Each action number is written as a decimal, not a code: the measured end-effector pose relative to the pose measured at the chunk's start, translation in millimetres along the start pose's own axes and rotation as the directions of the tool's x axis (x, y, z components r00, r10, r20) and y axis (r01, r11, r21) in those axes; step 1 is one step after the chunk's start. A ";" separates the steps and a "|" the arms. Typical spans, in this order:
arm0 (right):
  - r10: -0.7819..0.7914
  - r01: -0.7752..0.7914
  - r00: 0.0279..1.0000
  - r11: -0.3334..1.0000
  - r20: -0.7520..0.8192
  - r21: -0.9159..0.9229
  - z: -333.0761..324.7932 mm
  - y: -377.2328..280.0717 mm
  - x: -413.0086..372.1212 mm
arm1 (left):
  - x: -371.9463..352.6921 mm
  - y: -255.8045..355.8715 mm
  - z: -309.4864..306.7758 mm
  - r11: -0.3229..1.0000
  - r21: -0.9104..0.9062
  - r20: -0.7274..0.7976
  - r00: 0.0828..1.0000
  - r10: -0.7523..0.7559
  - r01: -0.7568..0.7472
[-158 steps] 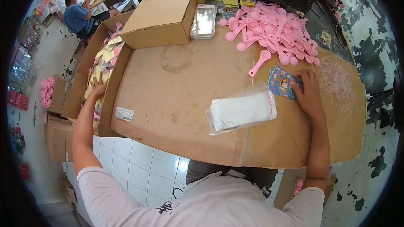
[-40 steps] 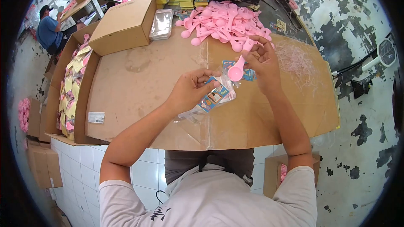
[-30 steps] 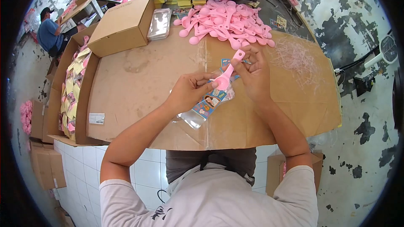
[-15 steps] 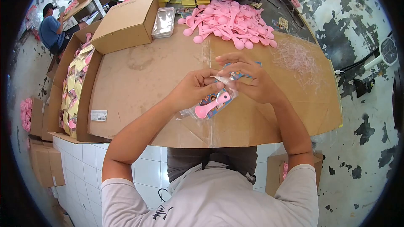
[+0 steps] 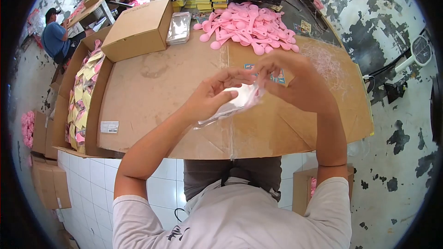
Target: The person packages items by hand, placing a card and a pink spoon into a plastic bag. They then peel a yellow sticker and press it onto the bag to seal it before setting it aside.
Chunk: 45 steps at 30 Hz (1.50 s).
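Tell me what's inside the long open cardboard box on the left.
The long open cardboard box holds heaped pale-yellow and pink packets; anything beneath their top layer is covered.

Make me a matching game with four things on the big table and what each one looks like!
Column one:
1. Scoops
2. Label
3. Big box beside the clear bags
4. Thin strands

Column two:
A. brown, with its top shut
B. loose and tangled, at the right
C. pink, in a big heap
D. white and flat, at the left

Right pairs: 1-C, 2-D, 3-A, 4-B.
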State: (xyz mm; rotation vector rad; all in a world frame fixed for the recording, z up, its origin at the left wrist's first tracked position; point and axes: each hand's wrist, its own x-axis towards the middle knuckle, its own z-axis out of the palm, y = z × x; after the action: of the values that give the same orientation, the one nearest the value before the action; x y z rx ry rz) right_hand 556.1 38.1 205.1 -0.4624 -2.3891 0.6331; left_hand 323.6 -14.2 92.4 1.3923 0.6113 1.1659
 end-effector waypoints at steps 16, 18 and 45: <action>0.124 -0.114 0.991 0.983 -0.060 0.146 31.1 9.2 -4.7 | -0.6 2.5 16.0 0.987 0.116 -0.238 0.968 -0.080 0.110; 0.168 -0.143 0.980 0.967 -0.108 0.209 32.3 9.6 -5.6 | -0.6 5.8 17.7 0.993 0.075 -0.230 0.971 -0.072 0.091; -0.307 0.238 0.951 0.792 -0.030 -0.562 54.9 31.9 -0.9 | -3.6 -3.5 22.0 0.512 0.859 -0.139 0.954 0.266 -0.018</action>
State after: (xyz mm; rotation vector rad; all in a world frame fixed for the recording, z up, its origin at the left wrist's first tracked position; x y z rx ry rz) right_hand 526.9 46.1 149.3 -0.3618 -2.4321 -0.2334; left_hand 342.8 -26.0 91.5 2.1770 1.4266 1.2314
